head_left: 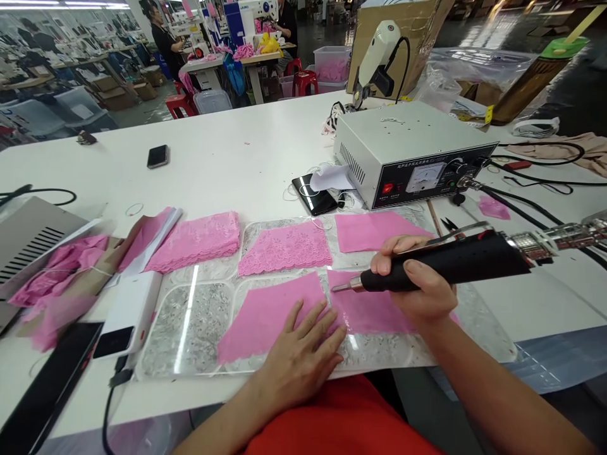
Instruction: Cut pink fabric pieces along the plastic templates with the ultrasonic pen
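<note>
My left hand (303,351) lies flat, fingers spread, on the right part of a pink fabric piece (265,316) near the front edge. In my right hand (427,284) is a black handheld ultrasonic welder (455,260), gripped around its barrel. Its metal tip points left and sits at the upper left corner of a second pink fabric piece (374,313); whether it touches the cloth I cannot tell. Behind them lie a pink lace piece (287,248) and a plain pink piece (370,230). All rest on a clear marbled template board (190,335).
A grey control box (412,151) with a meter stands behind, cabled to the welder. A black phone (315,194) lies beside it. At left are stacked pink lace (196,240), a white power bank (128,316) and bundled pink cloth (61,272). Sewing stations and people are in the background.
</note>
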Available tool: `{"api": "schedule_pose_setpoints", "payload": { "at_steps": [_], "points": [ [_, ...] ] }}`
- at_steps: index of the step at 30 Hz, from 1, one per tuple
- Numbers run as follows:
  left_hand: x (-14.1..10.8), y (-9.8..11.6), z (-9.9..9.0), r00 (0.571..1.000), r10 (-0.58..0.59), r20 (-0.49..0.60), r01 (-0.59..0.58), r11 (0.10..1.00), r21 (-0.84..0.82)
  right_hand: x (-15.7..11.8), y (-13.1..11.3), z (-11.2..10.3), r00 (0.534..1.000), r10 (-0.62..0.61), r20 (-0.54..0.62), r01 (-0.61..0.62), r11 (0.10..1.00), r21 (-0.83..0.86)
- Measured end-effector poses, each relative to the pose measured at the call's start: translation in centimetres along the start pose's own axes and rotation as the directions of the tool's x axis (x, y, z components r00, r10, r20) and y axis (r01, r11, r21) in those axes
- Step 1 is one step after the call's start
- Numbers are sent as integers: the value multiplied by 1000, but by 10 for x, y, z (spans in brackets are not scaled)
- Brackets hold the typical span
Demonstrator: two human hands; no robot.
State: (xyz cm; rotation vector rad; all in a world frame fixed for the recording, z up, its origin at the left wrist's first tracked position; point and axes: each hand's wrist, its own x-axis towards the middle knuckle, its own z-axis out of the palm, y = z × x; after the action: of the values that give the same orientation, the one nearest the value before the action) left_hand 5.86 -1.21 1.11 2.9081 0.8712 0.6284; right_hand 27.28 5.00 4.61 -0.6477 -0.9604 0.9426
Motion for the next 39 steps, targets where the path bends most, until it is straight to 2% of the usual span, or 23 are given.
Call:
{"api": "schedule_pose_setpoints", "payload": {
  "at_steps": [6, 13, 20, 27, 39],
  "points": [
    [-1, 1, 2, 999, -14, -32, 14, 1000, -4, 0, -2, -1, 999, -6, -32, 5, 999, -32],
    [-1, 2, 2, 999, -24, -31, 24, 1000, 11, -3, -3, -1, 999, 31, 38, -32, 999, 8],
    [-1, 2, 0, 999, -8, -50, 9, 1000, 27, -2, -4, -3, 1000, -1, -9, 1, 1000, -11],
    [-2, 2, 3, 999, -25, -38, 26, 999, 18, -4, -4, -3, 998, 0, 61, 0, 1000, -2],
    [-2, 2, 3, 999, -20, -38, 20, 1000, 16, -2, -2, -1, 998, -37, 56, 39, 998, -40]
  ]
}}
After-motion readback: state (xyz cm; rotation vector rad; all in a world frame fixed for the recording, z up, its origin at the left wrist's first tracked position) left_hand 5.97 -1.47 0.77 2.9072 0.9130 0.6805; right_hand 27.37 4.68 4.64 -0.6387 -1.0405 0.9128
